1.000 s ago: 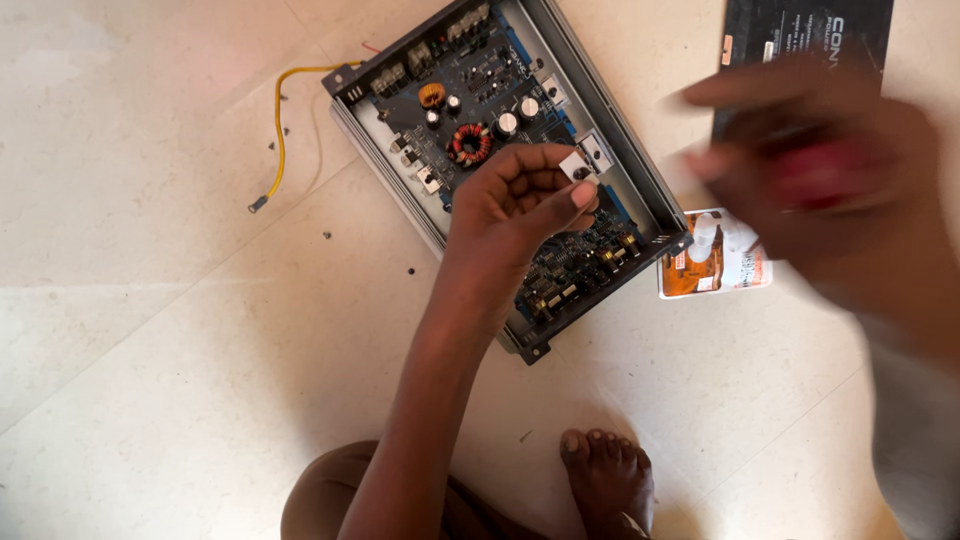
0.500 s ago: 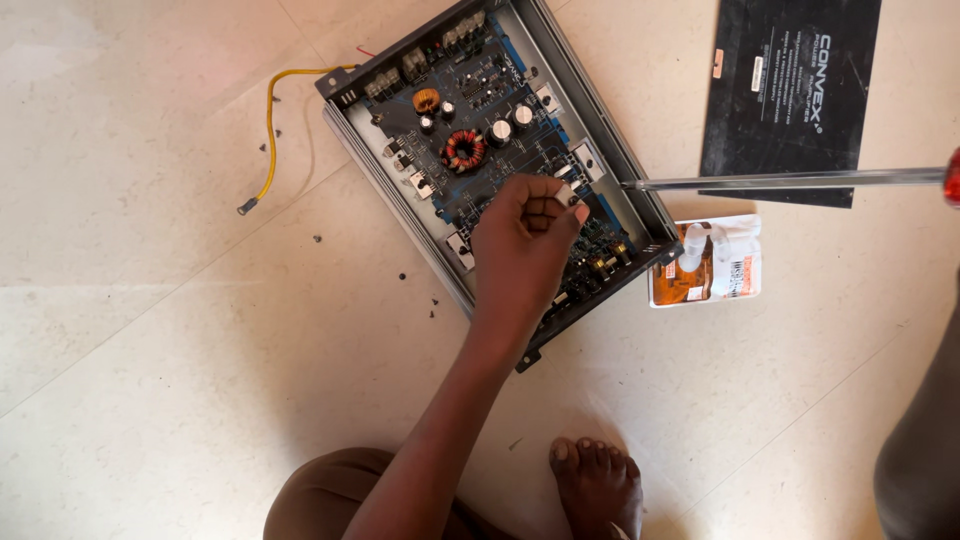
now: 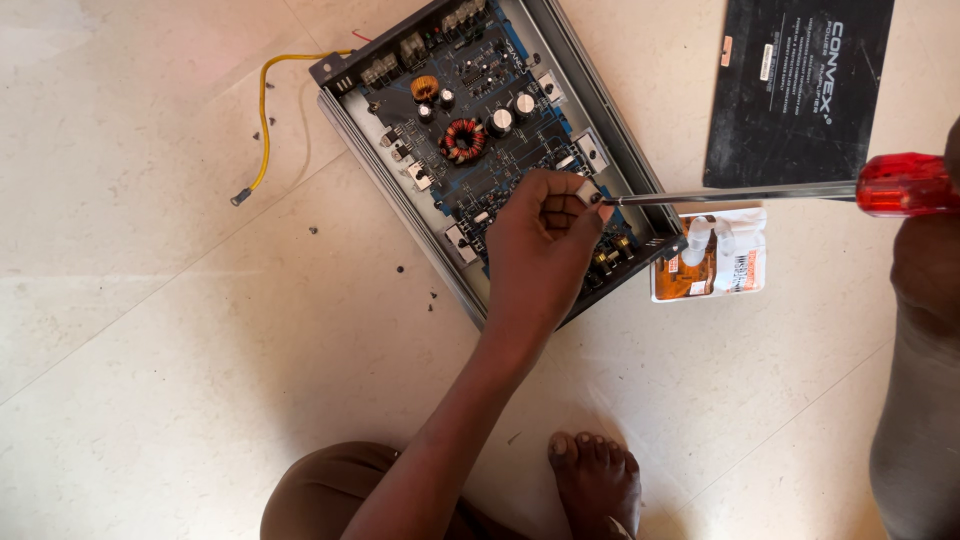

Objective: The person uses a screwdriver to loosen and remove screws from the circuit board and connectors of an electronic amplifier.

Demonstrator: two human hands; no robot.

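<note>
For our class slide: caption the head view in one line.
Left hand steadies a screw on an opened amplifier board as a red-handled screwdriver reaches it.

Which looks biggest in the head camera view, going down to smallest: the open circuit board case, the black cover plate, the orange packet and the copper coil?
1. Open circuit board case, largest.
2. Black cover plate, partly cut off at the frame's top edge.
3. Orange packet.
4. Copper coil, smallest.
</note>
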